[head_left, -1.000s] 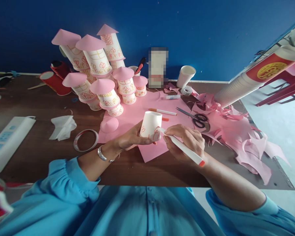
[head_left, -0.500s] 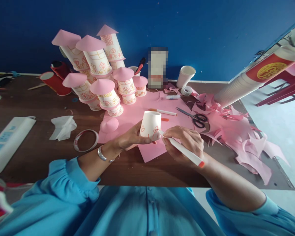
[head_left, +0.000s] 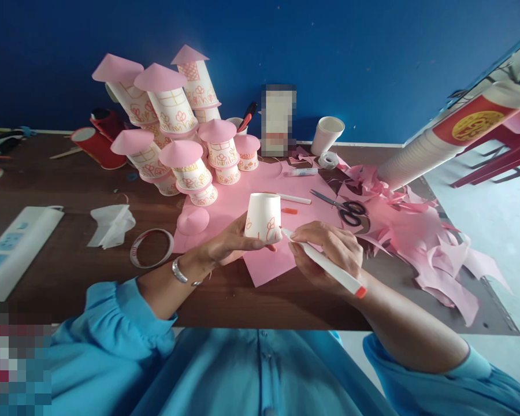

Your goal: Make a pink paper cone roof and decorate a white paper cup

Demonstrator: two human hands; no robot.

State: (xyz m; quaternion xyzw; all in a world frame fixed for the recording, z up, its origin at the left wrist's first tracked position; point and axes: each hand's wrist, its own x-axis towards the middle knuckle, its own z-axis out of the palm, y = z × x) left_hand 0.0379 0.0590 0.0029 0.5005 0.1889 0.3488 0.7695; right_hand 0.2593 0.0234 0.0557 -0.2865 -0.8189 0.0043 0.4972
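Head — scissors (head_left: 340, 204), scraps (head_left: 437, 248) near marker (head_left: 330, 267)

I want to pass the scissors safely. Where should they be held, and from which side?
Probably best by the black handles, from the right: they lie at that end, while the metal blades point leftward and away. The right hand, holding a marker, is on the near side, so come in beyond it.
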